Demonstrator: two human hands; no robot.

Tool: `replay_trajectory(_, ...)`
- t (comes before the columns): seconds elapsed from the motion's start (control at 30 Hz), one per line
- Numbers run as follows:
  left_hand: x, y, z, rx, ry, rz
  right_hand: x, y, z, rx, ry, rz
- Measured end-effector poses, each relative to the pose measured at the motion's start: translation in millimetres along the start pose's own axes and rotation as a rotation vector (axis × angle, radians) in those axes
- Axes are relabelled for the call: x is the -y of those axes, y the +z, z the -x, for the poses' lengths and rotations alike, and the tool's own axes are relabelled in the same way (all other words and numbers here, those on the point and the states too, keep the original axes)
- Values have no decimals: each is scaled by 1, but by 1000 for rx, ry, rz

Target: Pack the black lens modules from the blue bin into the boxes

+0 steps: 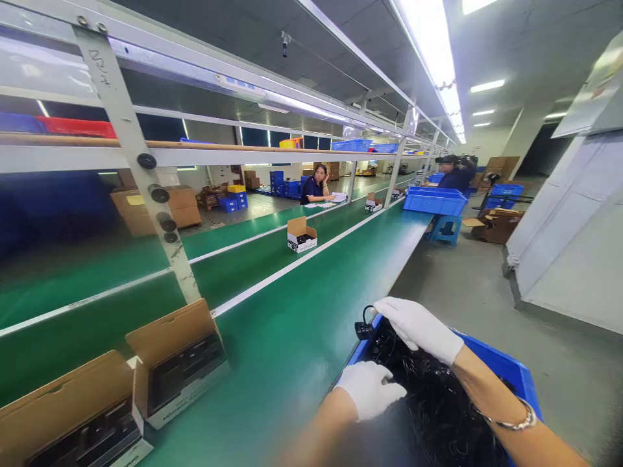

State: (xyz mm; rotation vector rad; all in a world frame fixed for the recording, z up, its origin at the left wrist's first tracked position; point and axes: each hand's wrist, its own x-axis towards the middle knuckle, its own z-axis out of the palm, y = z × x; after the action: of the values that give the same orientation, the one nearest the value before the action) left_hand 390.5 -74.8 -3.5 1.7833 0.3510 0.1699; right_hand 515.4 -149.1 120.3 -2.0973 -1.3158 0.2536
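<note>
My right hand (421, 329), in a white glove, is over the far end of a blue bin (523, 376). Its fingertips pinch the thin cable of a small black part (364, 329), which hangs beside the bin's far corner. A tangled heap of black cables (438, 395) fills the bin. Lower and further left, my left hand (372, 391), gloved in white too, is at the bin's near-left side. Its thumb and fingers are apart and slightly curled, with nothing visible between them.
Two open cartons (182, 379) with black contents stand at the lower left of the green bench (282, 331). A smaller open box (302, 237) rests on the belt beyond. A metal upright (141, 168) rises at left. A person (318, 185) sits across the line; another works further along.
</note>
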Motion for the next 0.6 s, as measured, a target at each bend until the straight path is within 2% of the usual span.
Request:
replay_trajectory(0.07,-6,-12,3,-11,-9,200,28,-9,-8,41,21,-29)
replay_trajectory(0.13,-15,-33,10,-40,-21,440,55,-10,-12,72,-26,-31)
replay_trajectory(0.23,-29,-80,35,-119,41,983,90,9,-6,182,-285,39)
replay_trajectory(0.3,-36,-116,63,-247,126,1248,107,36,2,272,-479,92)
replay_trajectory(0.4,-43,-161,117,-545,267,1285,134,84,4,407,-826,182)
replay_trajectory(0.47,-44,-180,154,-707,362,1153,160,113,-15,435,-993,233)
replay_trajectory(0.53,-43,-189,186,-815,357,998,195,139,-54,267,-982,218)
replay_trajectory(0.6,-36,-190,209,-879,275,968,236,163,-107,-100,-861,120)
